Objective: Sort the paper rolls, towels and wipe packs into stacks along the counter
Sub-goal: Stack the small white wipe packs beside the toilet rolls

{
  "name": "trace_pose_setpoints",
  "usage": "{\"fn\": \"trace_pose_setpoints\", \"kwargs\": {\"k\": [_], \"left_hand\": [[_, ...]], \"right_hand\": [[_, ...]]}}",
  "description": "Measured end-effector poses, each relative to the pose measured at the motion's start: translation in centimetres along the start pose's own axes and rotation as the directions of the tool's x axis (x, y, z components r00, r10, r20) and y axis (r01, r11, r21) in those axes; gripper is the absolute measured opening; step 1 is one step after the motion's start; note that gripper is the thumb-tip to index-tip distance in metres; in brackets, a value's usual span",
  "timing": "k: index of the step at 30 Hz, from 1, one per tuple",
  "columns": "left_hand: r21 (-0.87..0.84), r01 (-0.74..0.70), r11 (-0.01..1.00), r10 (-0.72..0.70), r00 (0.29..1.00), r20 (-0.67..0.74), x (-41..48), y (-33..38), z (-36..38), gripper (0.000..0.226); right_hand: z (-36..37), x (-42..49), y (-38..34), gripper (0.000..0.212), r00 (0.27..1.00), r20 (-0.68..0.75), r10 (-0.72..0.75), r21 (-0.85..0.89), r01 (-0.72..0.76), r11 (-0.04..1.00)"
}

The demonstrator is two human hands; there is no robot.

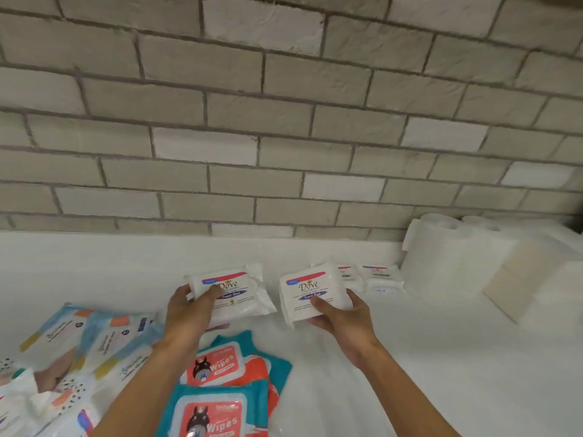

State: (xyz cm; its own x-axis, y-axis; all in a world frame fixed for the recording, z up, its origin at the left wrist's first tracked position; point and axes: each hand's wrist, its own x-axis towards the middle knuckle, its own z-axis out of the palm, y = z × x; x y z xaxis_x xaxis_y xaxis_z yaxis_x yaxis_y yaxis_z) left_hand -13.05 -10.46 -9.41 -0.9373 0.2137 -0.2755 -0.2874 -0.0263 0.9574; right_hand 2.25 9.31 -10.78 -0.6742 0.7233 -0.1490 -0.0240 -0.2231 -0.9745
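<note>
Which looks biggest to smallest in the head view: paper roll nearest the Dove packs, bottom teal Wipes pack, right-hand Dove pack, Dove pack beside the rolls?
1. paper roll and teal Wipes pack: similar; pack is nearer and cropped, unranked.
2. right-hand Dove pack.
3. Dove pack beside the rolls, farther off.

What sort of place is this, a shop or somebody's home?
Probably a storeroom or utility area, though I can't be sure: a white counter against a brick wall, stocked with paper rolls and many wipe packs.
</note>
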Motion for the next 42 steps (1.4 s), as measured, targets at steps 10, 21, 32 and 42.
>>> {"fn": "trace_pose_setpoints", "kwargs": {"k": [10, 21, 32, 42], "left_hand": [[-0.041, 0.029, 0.999, -0.021, 0.982, 0.187, -2.6, 0.3, 10.6, 0.031], [-0.025, 0.136, 0.990, -0.122, 0.945, 0.304, -1.0, -1.1, 19.9, 0.025], [-0.056, 0.252, 0.966, -0.235, 0.948, 0.214, 1.9, -3.5, 25.4, 0.022], [0.336, -0.034, 0.941, 0.035, 0.999, 0.001, 4.7, -6.5, 27.8, 0.029]], "right_hand": [[-9.7, 2.5, -2.6, 0.033, 0.995, -0.103, -0.016, 0.172, 0.033, 0.985], [-15.7, 8.9, -2.8, 0.029, 0.991, -0.105, 0.083, 0.341, -0.043, 0.939], [-18.2, 14.3, -1.3, 0.029, 0.985, -0.046, 0.166, 0.396, -0.135, 0.908], [-18.9, 16.1, -0.3, 0.036, 0.975, -0.108, 0.197, 0.468, -0.125, 0.875]]}}
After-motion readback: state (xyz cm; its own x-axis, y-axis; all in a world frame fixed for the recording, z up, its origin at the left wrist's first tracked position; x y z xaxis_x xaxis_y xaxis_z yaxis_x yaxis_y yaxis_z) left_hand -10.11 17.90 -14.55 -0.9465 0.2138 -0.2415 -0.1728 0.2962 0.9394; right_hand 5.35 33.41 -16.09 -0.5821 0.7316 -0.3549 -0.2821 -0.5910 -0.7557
